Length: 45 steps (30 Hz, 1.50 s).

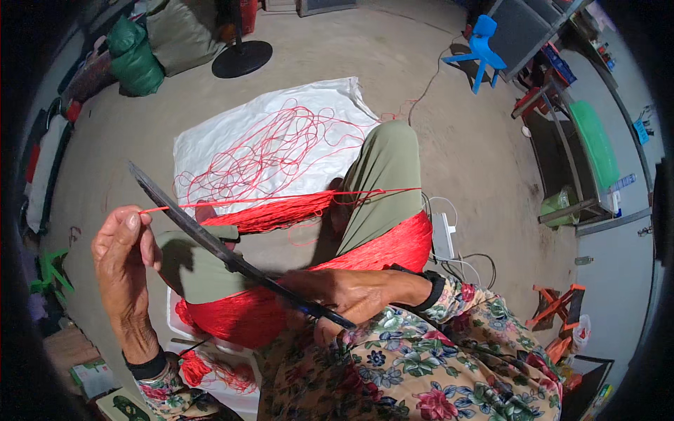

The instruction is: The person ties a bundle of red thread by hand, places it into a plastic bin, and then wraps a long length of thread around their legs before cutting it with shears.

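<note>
My left hand (125, 242) is raised at the left, thumb and fingertips pinched on a thin red cord (274, 199). The cord runs from the pinch, by the tip half of a long, dark, slightly curved blade-like tool (210, 242), across to my right knee. My right hand (361, 291) grips the tool's lower end in front of my lap; its fingers are partly hidden. The tool slants from upper left to lower right. A thick skein of red cord (393, 245) wraps around my bent knees, its far side (281, 214) stretched between them.
A white sheet (330, 98) on the floor ahead bears loose tangled red cord (274, 140). Below my left knee sits a white container (242, 396) with a red bundle (199, 366). A power strip (443, 238) with cables lies right of my knee. A blue chair (483, 49) stands far right.
</note>
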Each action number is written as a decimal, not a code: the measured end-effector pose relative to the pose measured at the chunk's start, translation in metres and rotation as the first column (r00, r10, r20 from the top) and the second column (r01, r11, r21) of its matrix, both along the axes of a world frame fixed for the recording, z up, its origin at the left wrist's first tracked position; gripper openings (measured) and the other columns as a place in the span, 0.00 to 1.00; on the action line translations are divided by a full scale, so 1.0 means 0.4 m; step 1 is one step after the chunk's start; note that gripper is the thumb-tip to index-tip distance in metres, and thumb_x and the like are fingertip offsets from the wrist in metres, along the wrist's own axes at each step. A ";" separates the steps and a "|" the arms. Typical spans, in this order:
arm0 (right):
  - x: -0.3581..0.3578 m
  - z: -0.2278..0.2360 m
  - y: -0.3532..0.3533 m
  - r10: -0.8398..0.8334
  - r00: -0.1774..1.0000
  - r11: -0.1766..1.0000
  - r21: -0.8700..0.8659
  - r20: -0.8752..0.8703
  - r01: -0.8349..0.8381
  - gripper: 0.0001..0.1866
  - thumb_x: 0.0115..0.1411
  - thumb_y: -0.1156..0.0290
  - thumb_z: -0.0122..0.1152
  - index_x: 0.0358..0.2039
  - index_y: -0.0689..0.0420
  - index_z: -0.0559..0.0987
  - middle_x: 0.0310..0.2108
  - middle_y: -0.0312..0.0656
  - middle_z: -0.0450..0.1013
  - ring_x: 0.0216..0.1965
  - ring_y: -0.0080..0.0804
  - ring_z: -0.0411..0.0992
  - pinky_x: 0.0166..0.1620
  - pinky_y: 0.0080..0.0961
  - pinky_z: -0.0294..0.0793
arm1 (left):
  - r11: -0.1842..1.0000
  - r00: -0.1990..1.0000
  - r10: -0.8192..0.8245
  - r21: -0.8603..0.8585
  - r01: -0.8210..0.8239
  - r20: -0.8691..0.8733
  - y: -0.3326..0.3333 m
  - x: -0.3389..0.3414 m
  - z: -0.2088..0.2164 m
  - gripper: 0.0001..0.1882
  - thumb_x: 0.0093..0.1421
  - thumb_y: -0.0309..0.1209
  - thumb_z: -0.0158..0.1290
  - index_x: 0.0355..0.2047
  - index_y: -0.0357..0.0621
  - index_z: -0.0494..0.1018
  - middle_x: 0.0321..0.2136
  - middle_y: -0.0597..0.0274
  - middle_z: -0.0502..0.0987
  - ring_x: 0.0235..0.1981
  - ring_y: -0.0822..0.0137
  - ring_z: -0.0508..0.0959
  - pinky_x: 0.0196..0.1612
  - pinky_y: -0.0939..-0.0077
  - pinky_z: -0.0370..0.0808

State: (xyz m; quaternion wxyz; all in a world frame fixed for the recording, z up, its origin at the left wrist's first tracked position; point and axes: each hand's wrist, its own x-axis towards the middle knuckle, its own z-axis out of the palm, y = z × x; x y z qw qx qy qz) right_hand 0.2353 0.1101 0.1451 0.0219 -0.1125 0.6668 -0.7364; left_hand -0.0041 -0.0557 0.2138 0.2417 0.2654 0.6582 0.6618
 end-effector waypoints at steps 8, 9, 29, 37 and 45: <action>0.001 -0.003 -0.005 0.023 0.999 0.992 -0.127 0.042 -0.017 0.22 0.55 0.61 0.60 0.43 0.63 0.66 0.34 0.43 0.65 0.35 0.29 0.64 0.38 0.31 0.66 | 0.991 0.992 -0.127 0.037 0.128 -0.018 0.025 0.012 0.027 0.11 0.61 0.35 0.48 0.29 0.40 0.68 0.25 0.61 0.70 0.26 0.73 0.71 0.30 0.79 0.70; -0.005 0.004 -0.002 0.025 0.998 0.995 -0.095 0.049 -0.021 0.21 0.56 0.62 0.59 0.42 0.62 0.66 0.35 0.45 0.66 0.35 0.31 0.65 0.38 0.31 0.66 | 0.984 0.985 -0.168 0.055 0.169 -0.024 0.024 0.014 0.032 0.11 0.61 0.35 0.48 0.28 0.40 0.68 0.28 0.60 0.70 0.28 0.71 0.71 0.31 0.78 0.70; 0.002 -0.068 -0.058 -0.128 0.992 0.980 -0.154 0.003 0.127 0.14 0.58 0.62 0.57 0.35 0.60 0.68 0.26 0.38 0.67 0.33 0.19 0.60 0.35 0.26 0.65 | 0.960 0.977 -0.210 0.184 0.212 -0.028 -0.021 0.035 -0.013 0.11 0.58 0.33 0.51 0.25 0.38 0.67 0.32 0.53 0.69 0.35 0.63 0.71 0.44 0.68 0.67; 0.015 -0.047 -0.047 -0.046 0.995 0.998 -0.041 0.084 0.049 0.11 0.63 0.64 0.51 0.33 0.61 0.67 0.25 0.35 0.66 0.30 0.19 0.60 0.33 0.26 0.65 | 0.957 0.980 -0.199 0.223 0.187 0.033 -0.040 0.045 -0.041 0.08 0.59 0.30 0.51 0.28 0.37 0.67 0.34 0.57 0.69 0.38 0.67 0.70 0.45 0.70 0.68; -0.001 -0.084 -0.065 0.011 0.999 1.000 -0.008 0.051 -0.010 0.12 0.60 0.66 0.52 0.36 0.61 0.65 0.26 0.38 0.64 0.30 0.26 0.60 0.34 0.28 0.66 | 0.967 0.995 -0.066 0.252 0.046 0.072 -0.069 0.066 -0.043 0.10 0.59 0.29 0.50 0.29 0.33 0.68 0.34 0.53 0.70 0.36 0.63 0.74 0.44 0.64 0.75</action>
